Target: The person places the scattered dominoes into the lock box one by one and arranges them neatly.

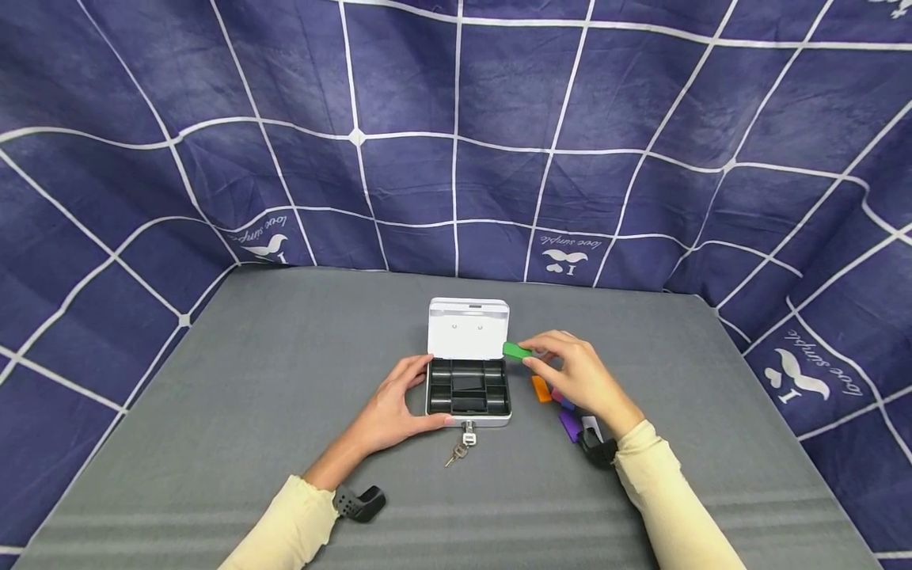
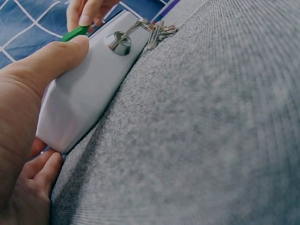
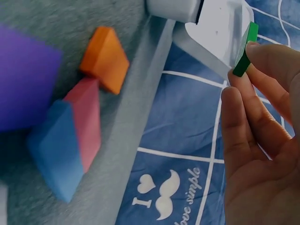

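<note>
A small white cash box (image 1: 490, 421) stands on the grey table, its lid (image 1: 467, 339) raised and its black compartment tray (image 1: 468, 383) showing. My left hand (image 1: 392, 405) holds the box by its left side, thumb on the front wall and fingers round toward the back corner. Between thumb and fingertips, my right hand (image 1: 575, 378) pinches a green block (image 1: 514, 350), held up beside the lid's lower right corner. In the right wrist view the green block (image 3: 247, 49) is tilted. From the front lock (image 2: 119, 43) hang keys (image 2: 159, 33).
Right of the box, below the right hand, lie several coloured blocks: an orange block (image 3: 105, 61), a pink block (image 3: 86, 119), a blue block (image 3: 58, 147) and a purple block (image 1: 570, 426). A white piece (image 1: 592, 428) lies near the right wristband. A blue curtain (image 1: 399, 174) rises behind the table.
</note>
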The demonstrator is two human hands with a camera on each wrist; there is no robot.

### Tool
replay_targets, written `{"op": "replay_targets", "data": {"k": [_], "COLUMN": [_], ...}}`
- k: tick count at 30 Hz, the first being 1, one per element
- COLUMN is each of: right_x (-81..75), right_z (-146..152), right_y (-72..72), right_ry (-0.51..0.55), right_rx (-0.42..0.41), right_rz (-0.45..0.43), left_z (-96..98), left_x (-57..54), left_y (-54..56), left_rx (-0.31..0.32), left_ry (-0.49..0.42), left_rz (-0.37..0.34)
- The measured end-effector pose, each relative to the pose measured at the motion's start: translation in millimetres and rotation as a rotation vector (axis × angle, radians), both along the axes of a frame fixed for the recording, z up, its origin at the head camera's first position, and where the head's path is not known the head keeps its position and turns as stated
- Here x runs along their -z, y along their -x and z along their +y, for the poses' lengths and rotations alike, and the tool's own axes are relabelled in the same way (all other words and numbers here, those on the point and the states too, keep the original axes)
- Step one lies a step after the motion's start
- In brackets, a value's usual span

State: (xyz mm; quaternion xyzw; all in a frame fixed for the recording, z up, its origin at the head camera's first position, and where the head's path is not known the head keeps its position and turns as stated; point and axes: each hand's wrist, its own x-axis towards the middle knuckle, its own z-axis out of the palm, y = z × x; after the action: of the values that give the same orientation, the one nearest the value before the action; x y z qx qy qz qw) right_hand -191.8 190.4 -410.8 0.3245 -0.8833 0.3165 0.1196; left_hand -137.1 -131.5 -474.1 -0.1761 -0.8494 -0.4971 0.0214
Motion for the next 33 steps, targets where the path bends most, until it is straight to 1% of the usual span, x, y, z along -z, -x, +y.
{"op": "replay_targets", "data": {"k": [5,10,16,20,26,33], "right_x": [-3.7,-5.9,-9.9,-11.2,-3.4,7.8], "right_z": [-7,-18,-33,-38,-41,-49], "right_y": [1.8,2.6,6.5,9.7,9.9,9.9], "right_ry": [0.013,0.028,0.025,0.011,-0.013,-0.03], "right_rx": [-0.007,-0.037,-0.07,-0.068,-0.062,-0.102], "right_rz": [-0.007,-0.01,-0.031,-0.039,-0.048,-0.028], "left_z": [0.5,0.9,1.2,1.3,0.9,-0.1], "left_x": [0.0,0.0,0.3,0.1,-1.2,-1.8], "left_y": [-0.7,-1.7,-1.2,-0.6,-0.5,-1.3], "left_rx": [-0.002,-0.003,0.006,0.005,0.002,0.009], "left_ry": [0.008,0.005,0.005,0.001,0.003,0.011], "left_rz": [-0.01,-0.01,-0.001,0.003,-0.004,-0.016]}}
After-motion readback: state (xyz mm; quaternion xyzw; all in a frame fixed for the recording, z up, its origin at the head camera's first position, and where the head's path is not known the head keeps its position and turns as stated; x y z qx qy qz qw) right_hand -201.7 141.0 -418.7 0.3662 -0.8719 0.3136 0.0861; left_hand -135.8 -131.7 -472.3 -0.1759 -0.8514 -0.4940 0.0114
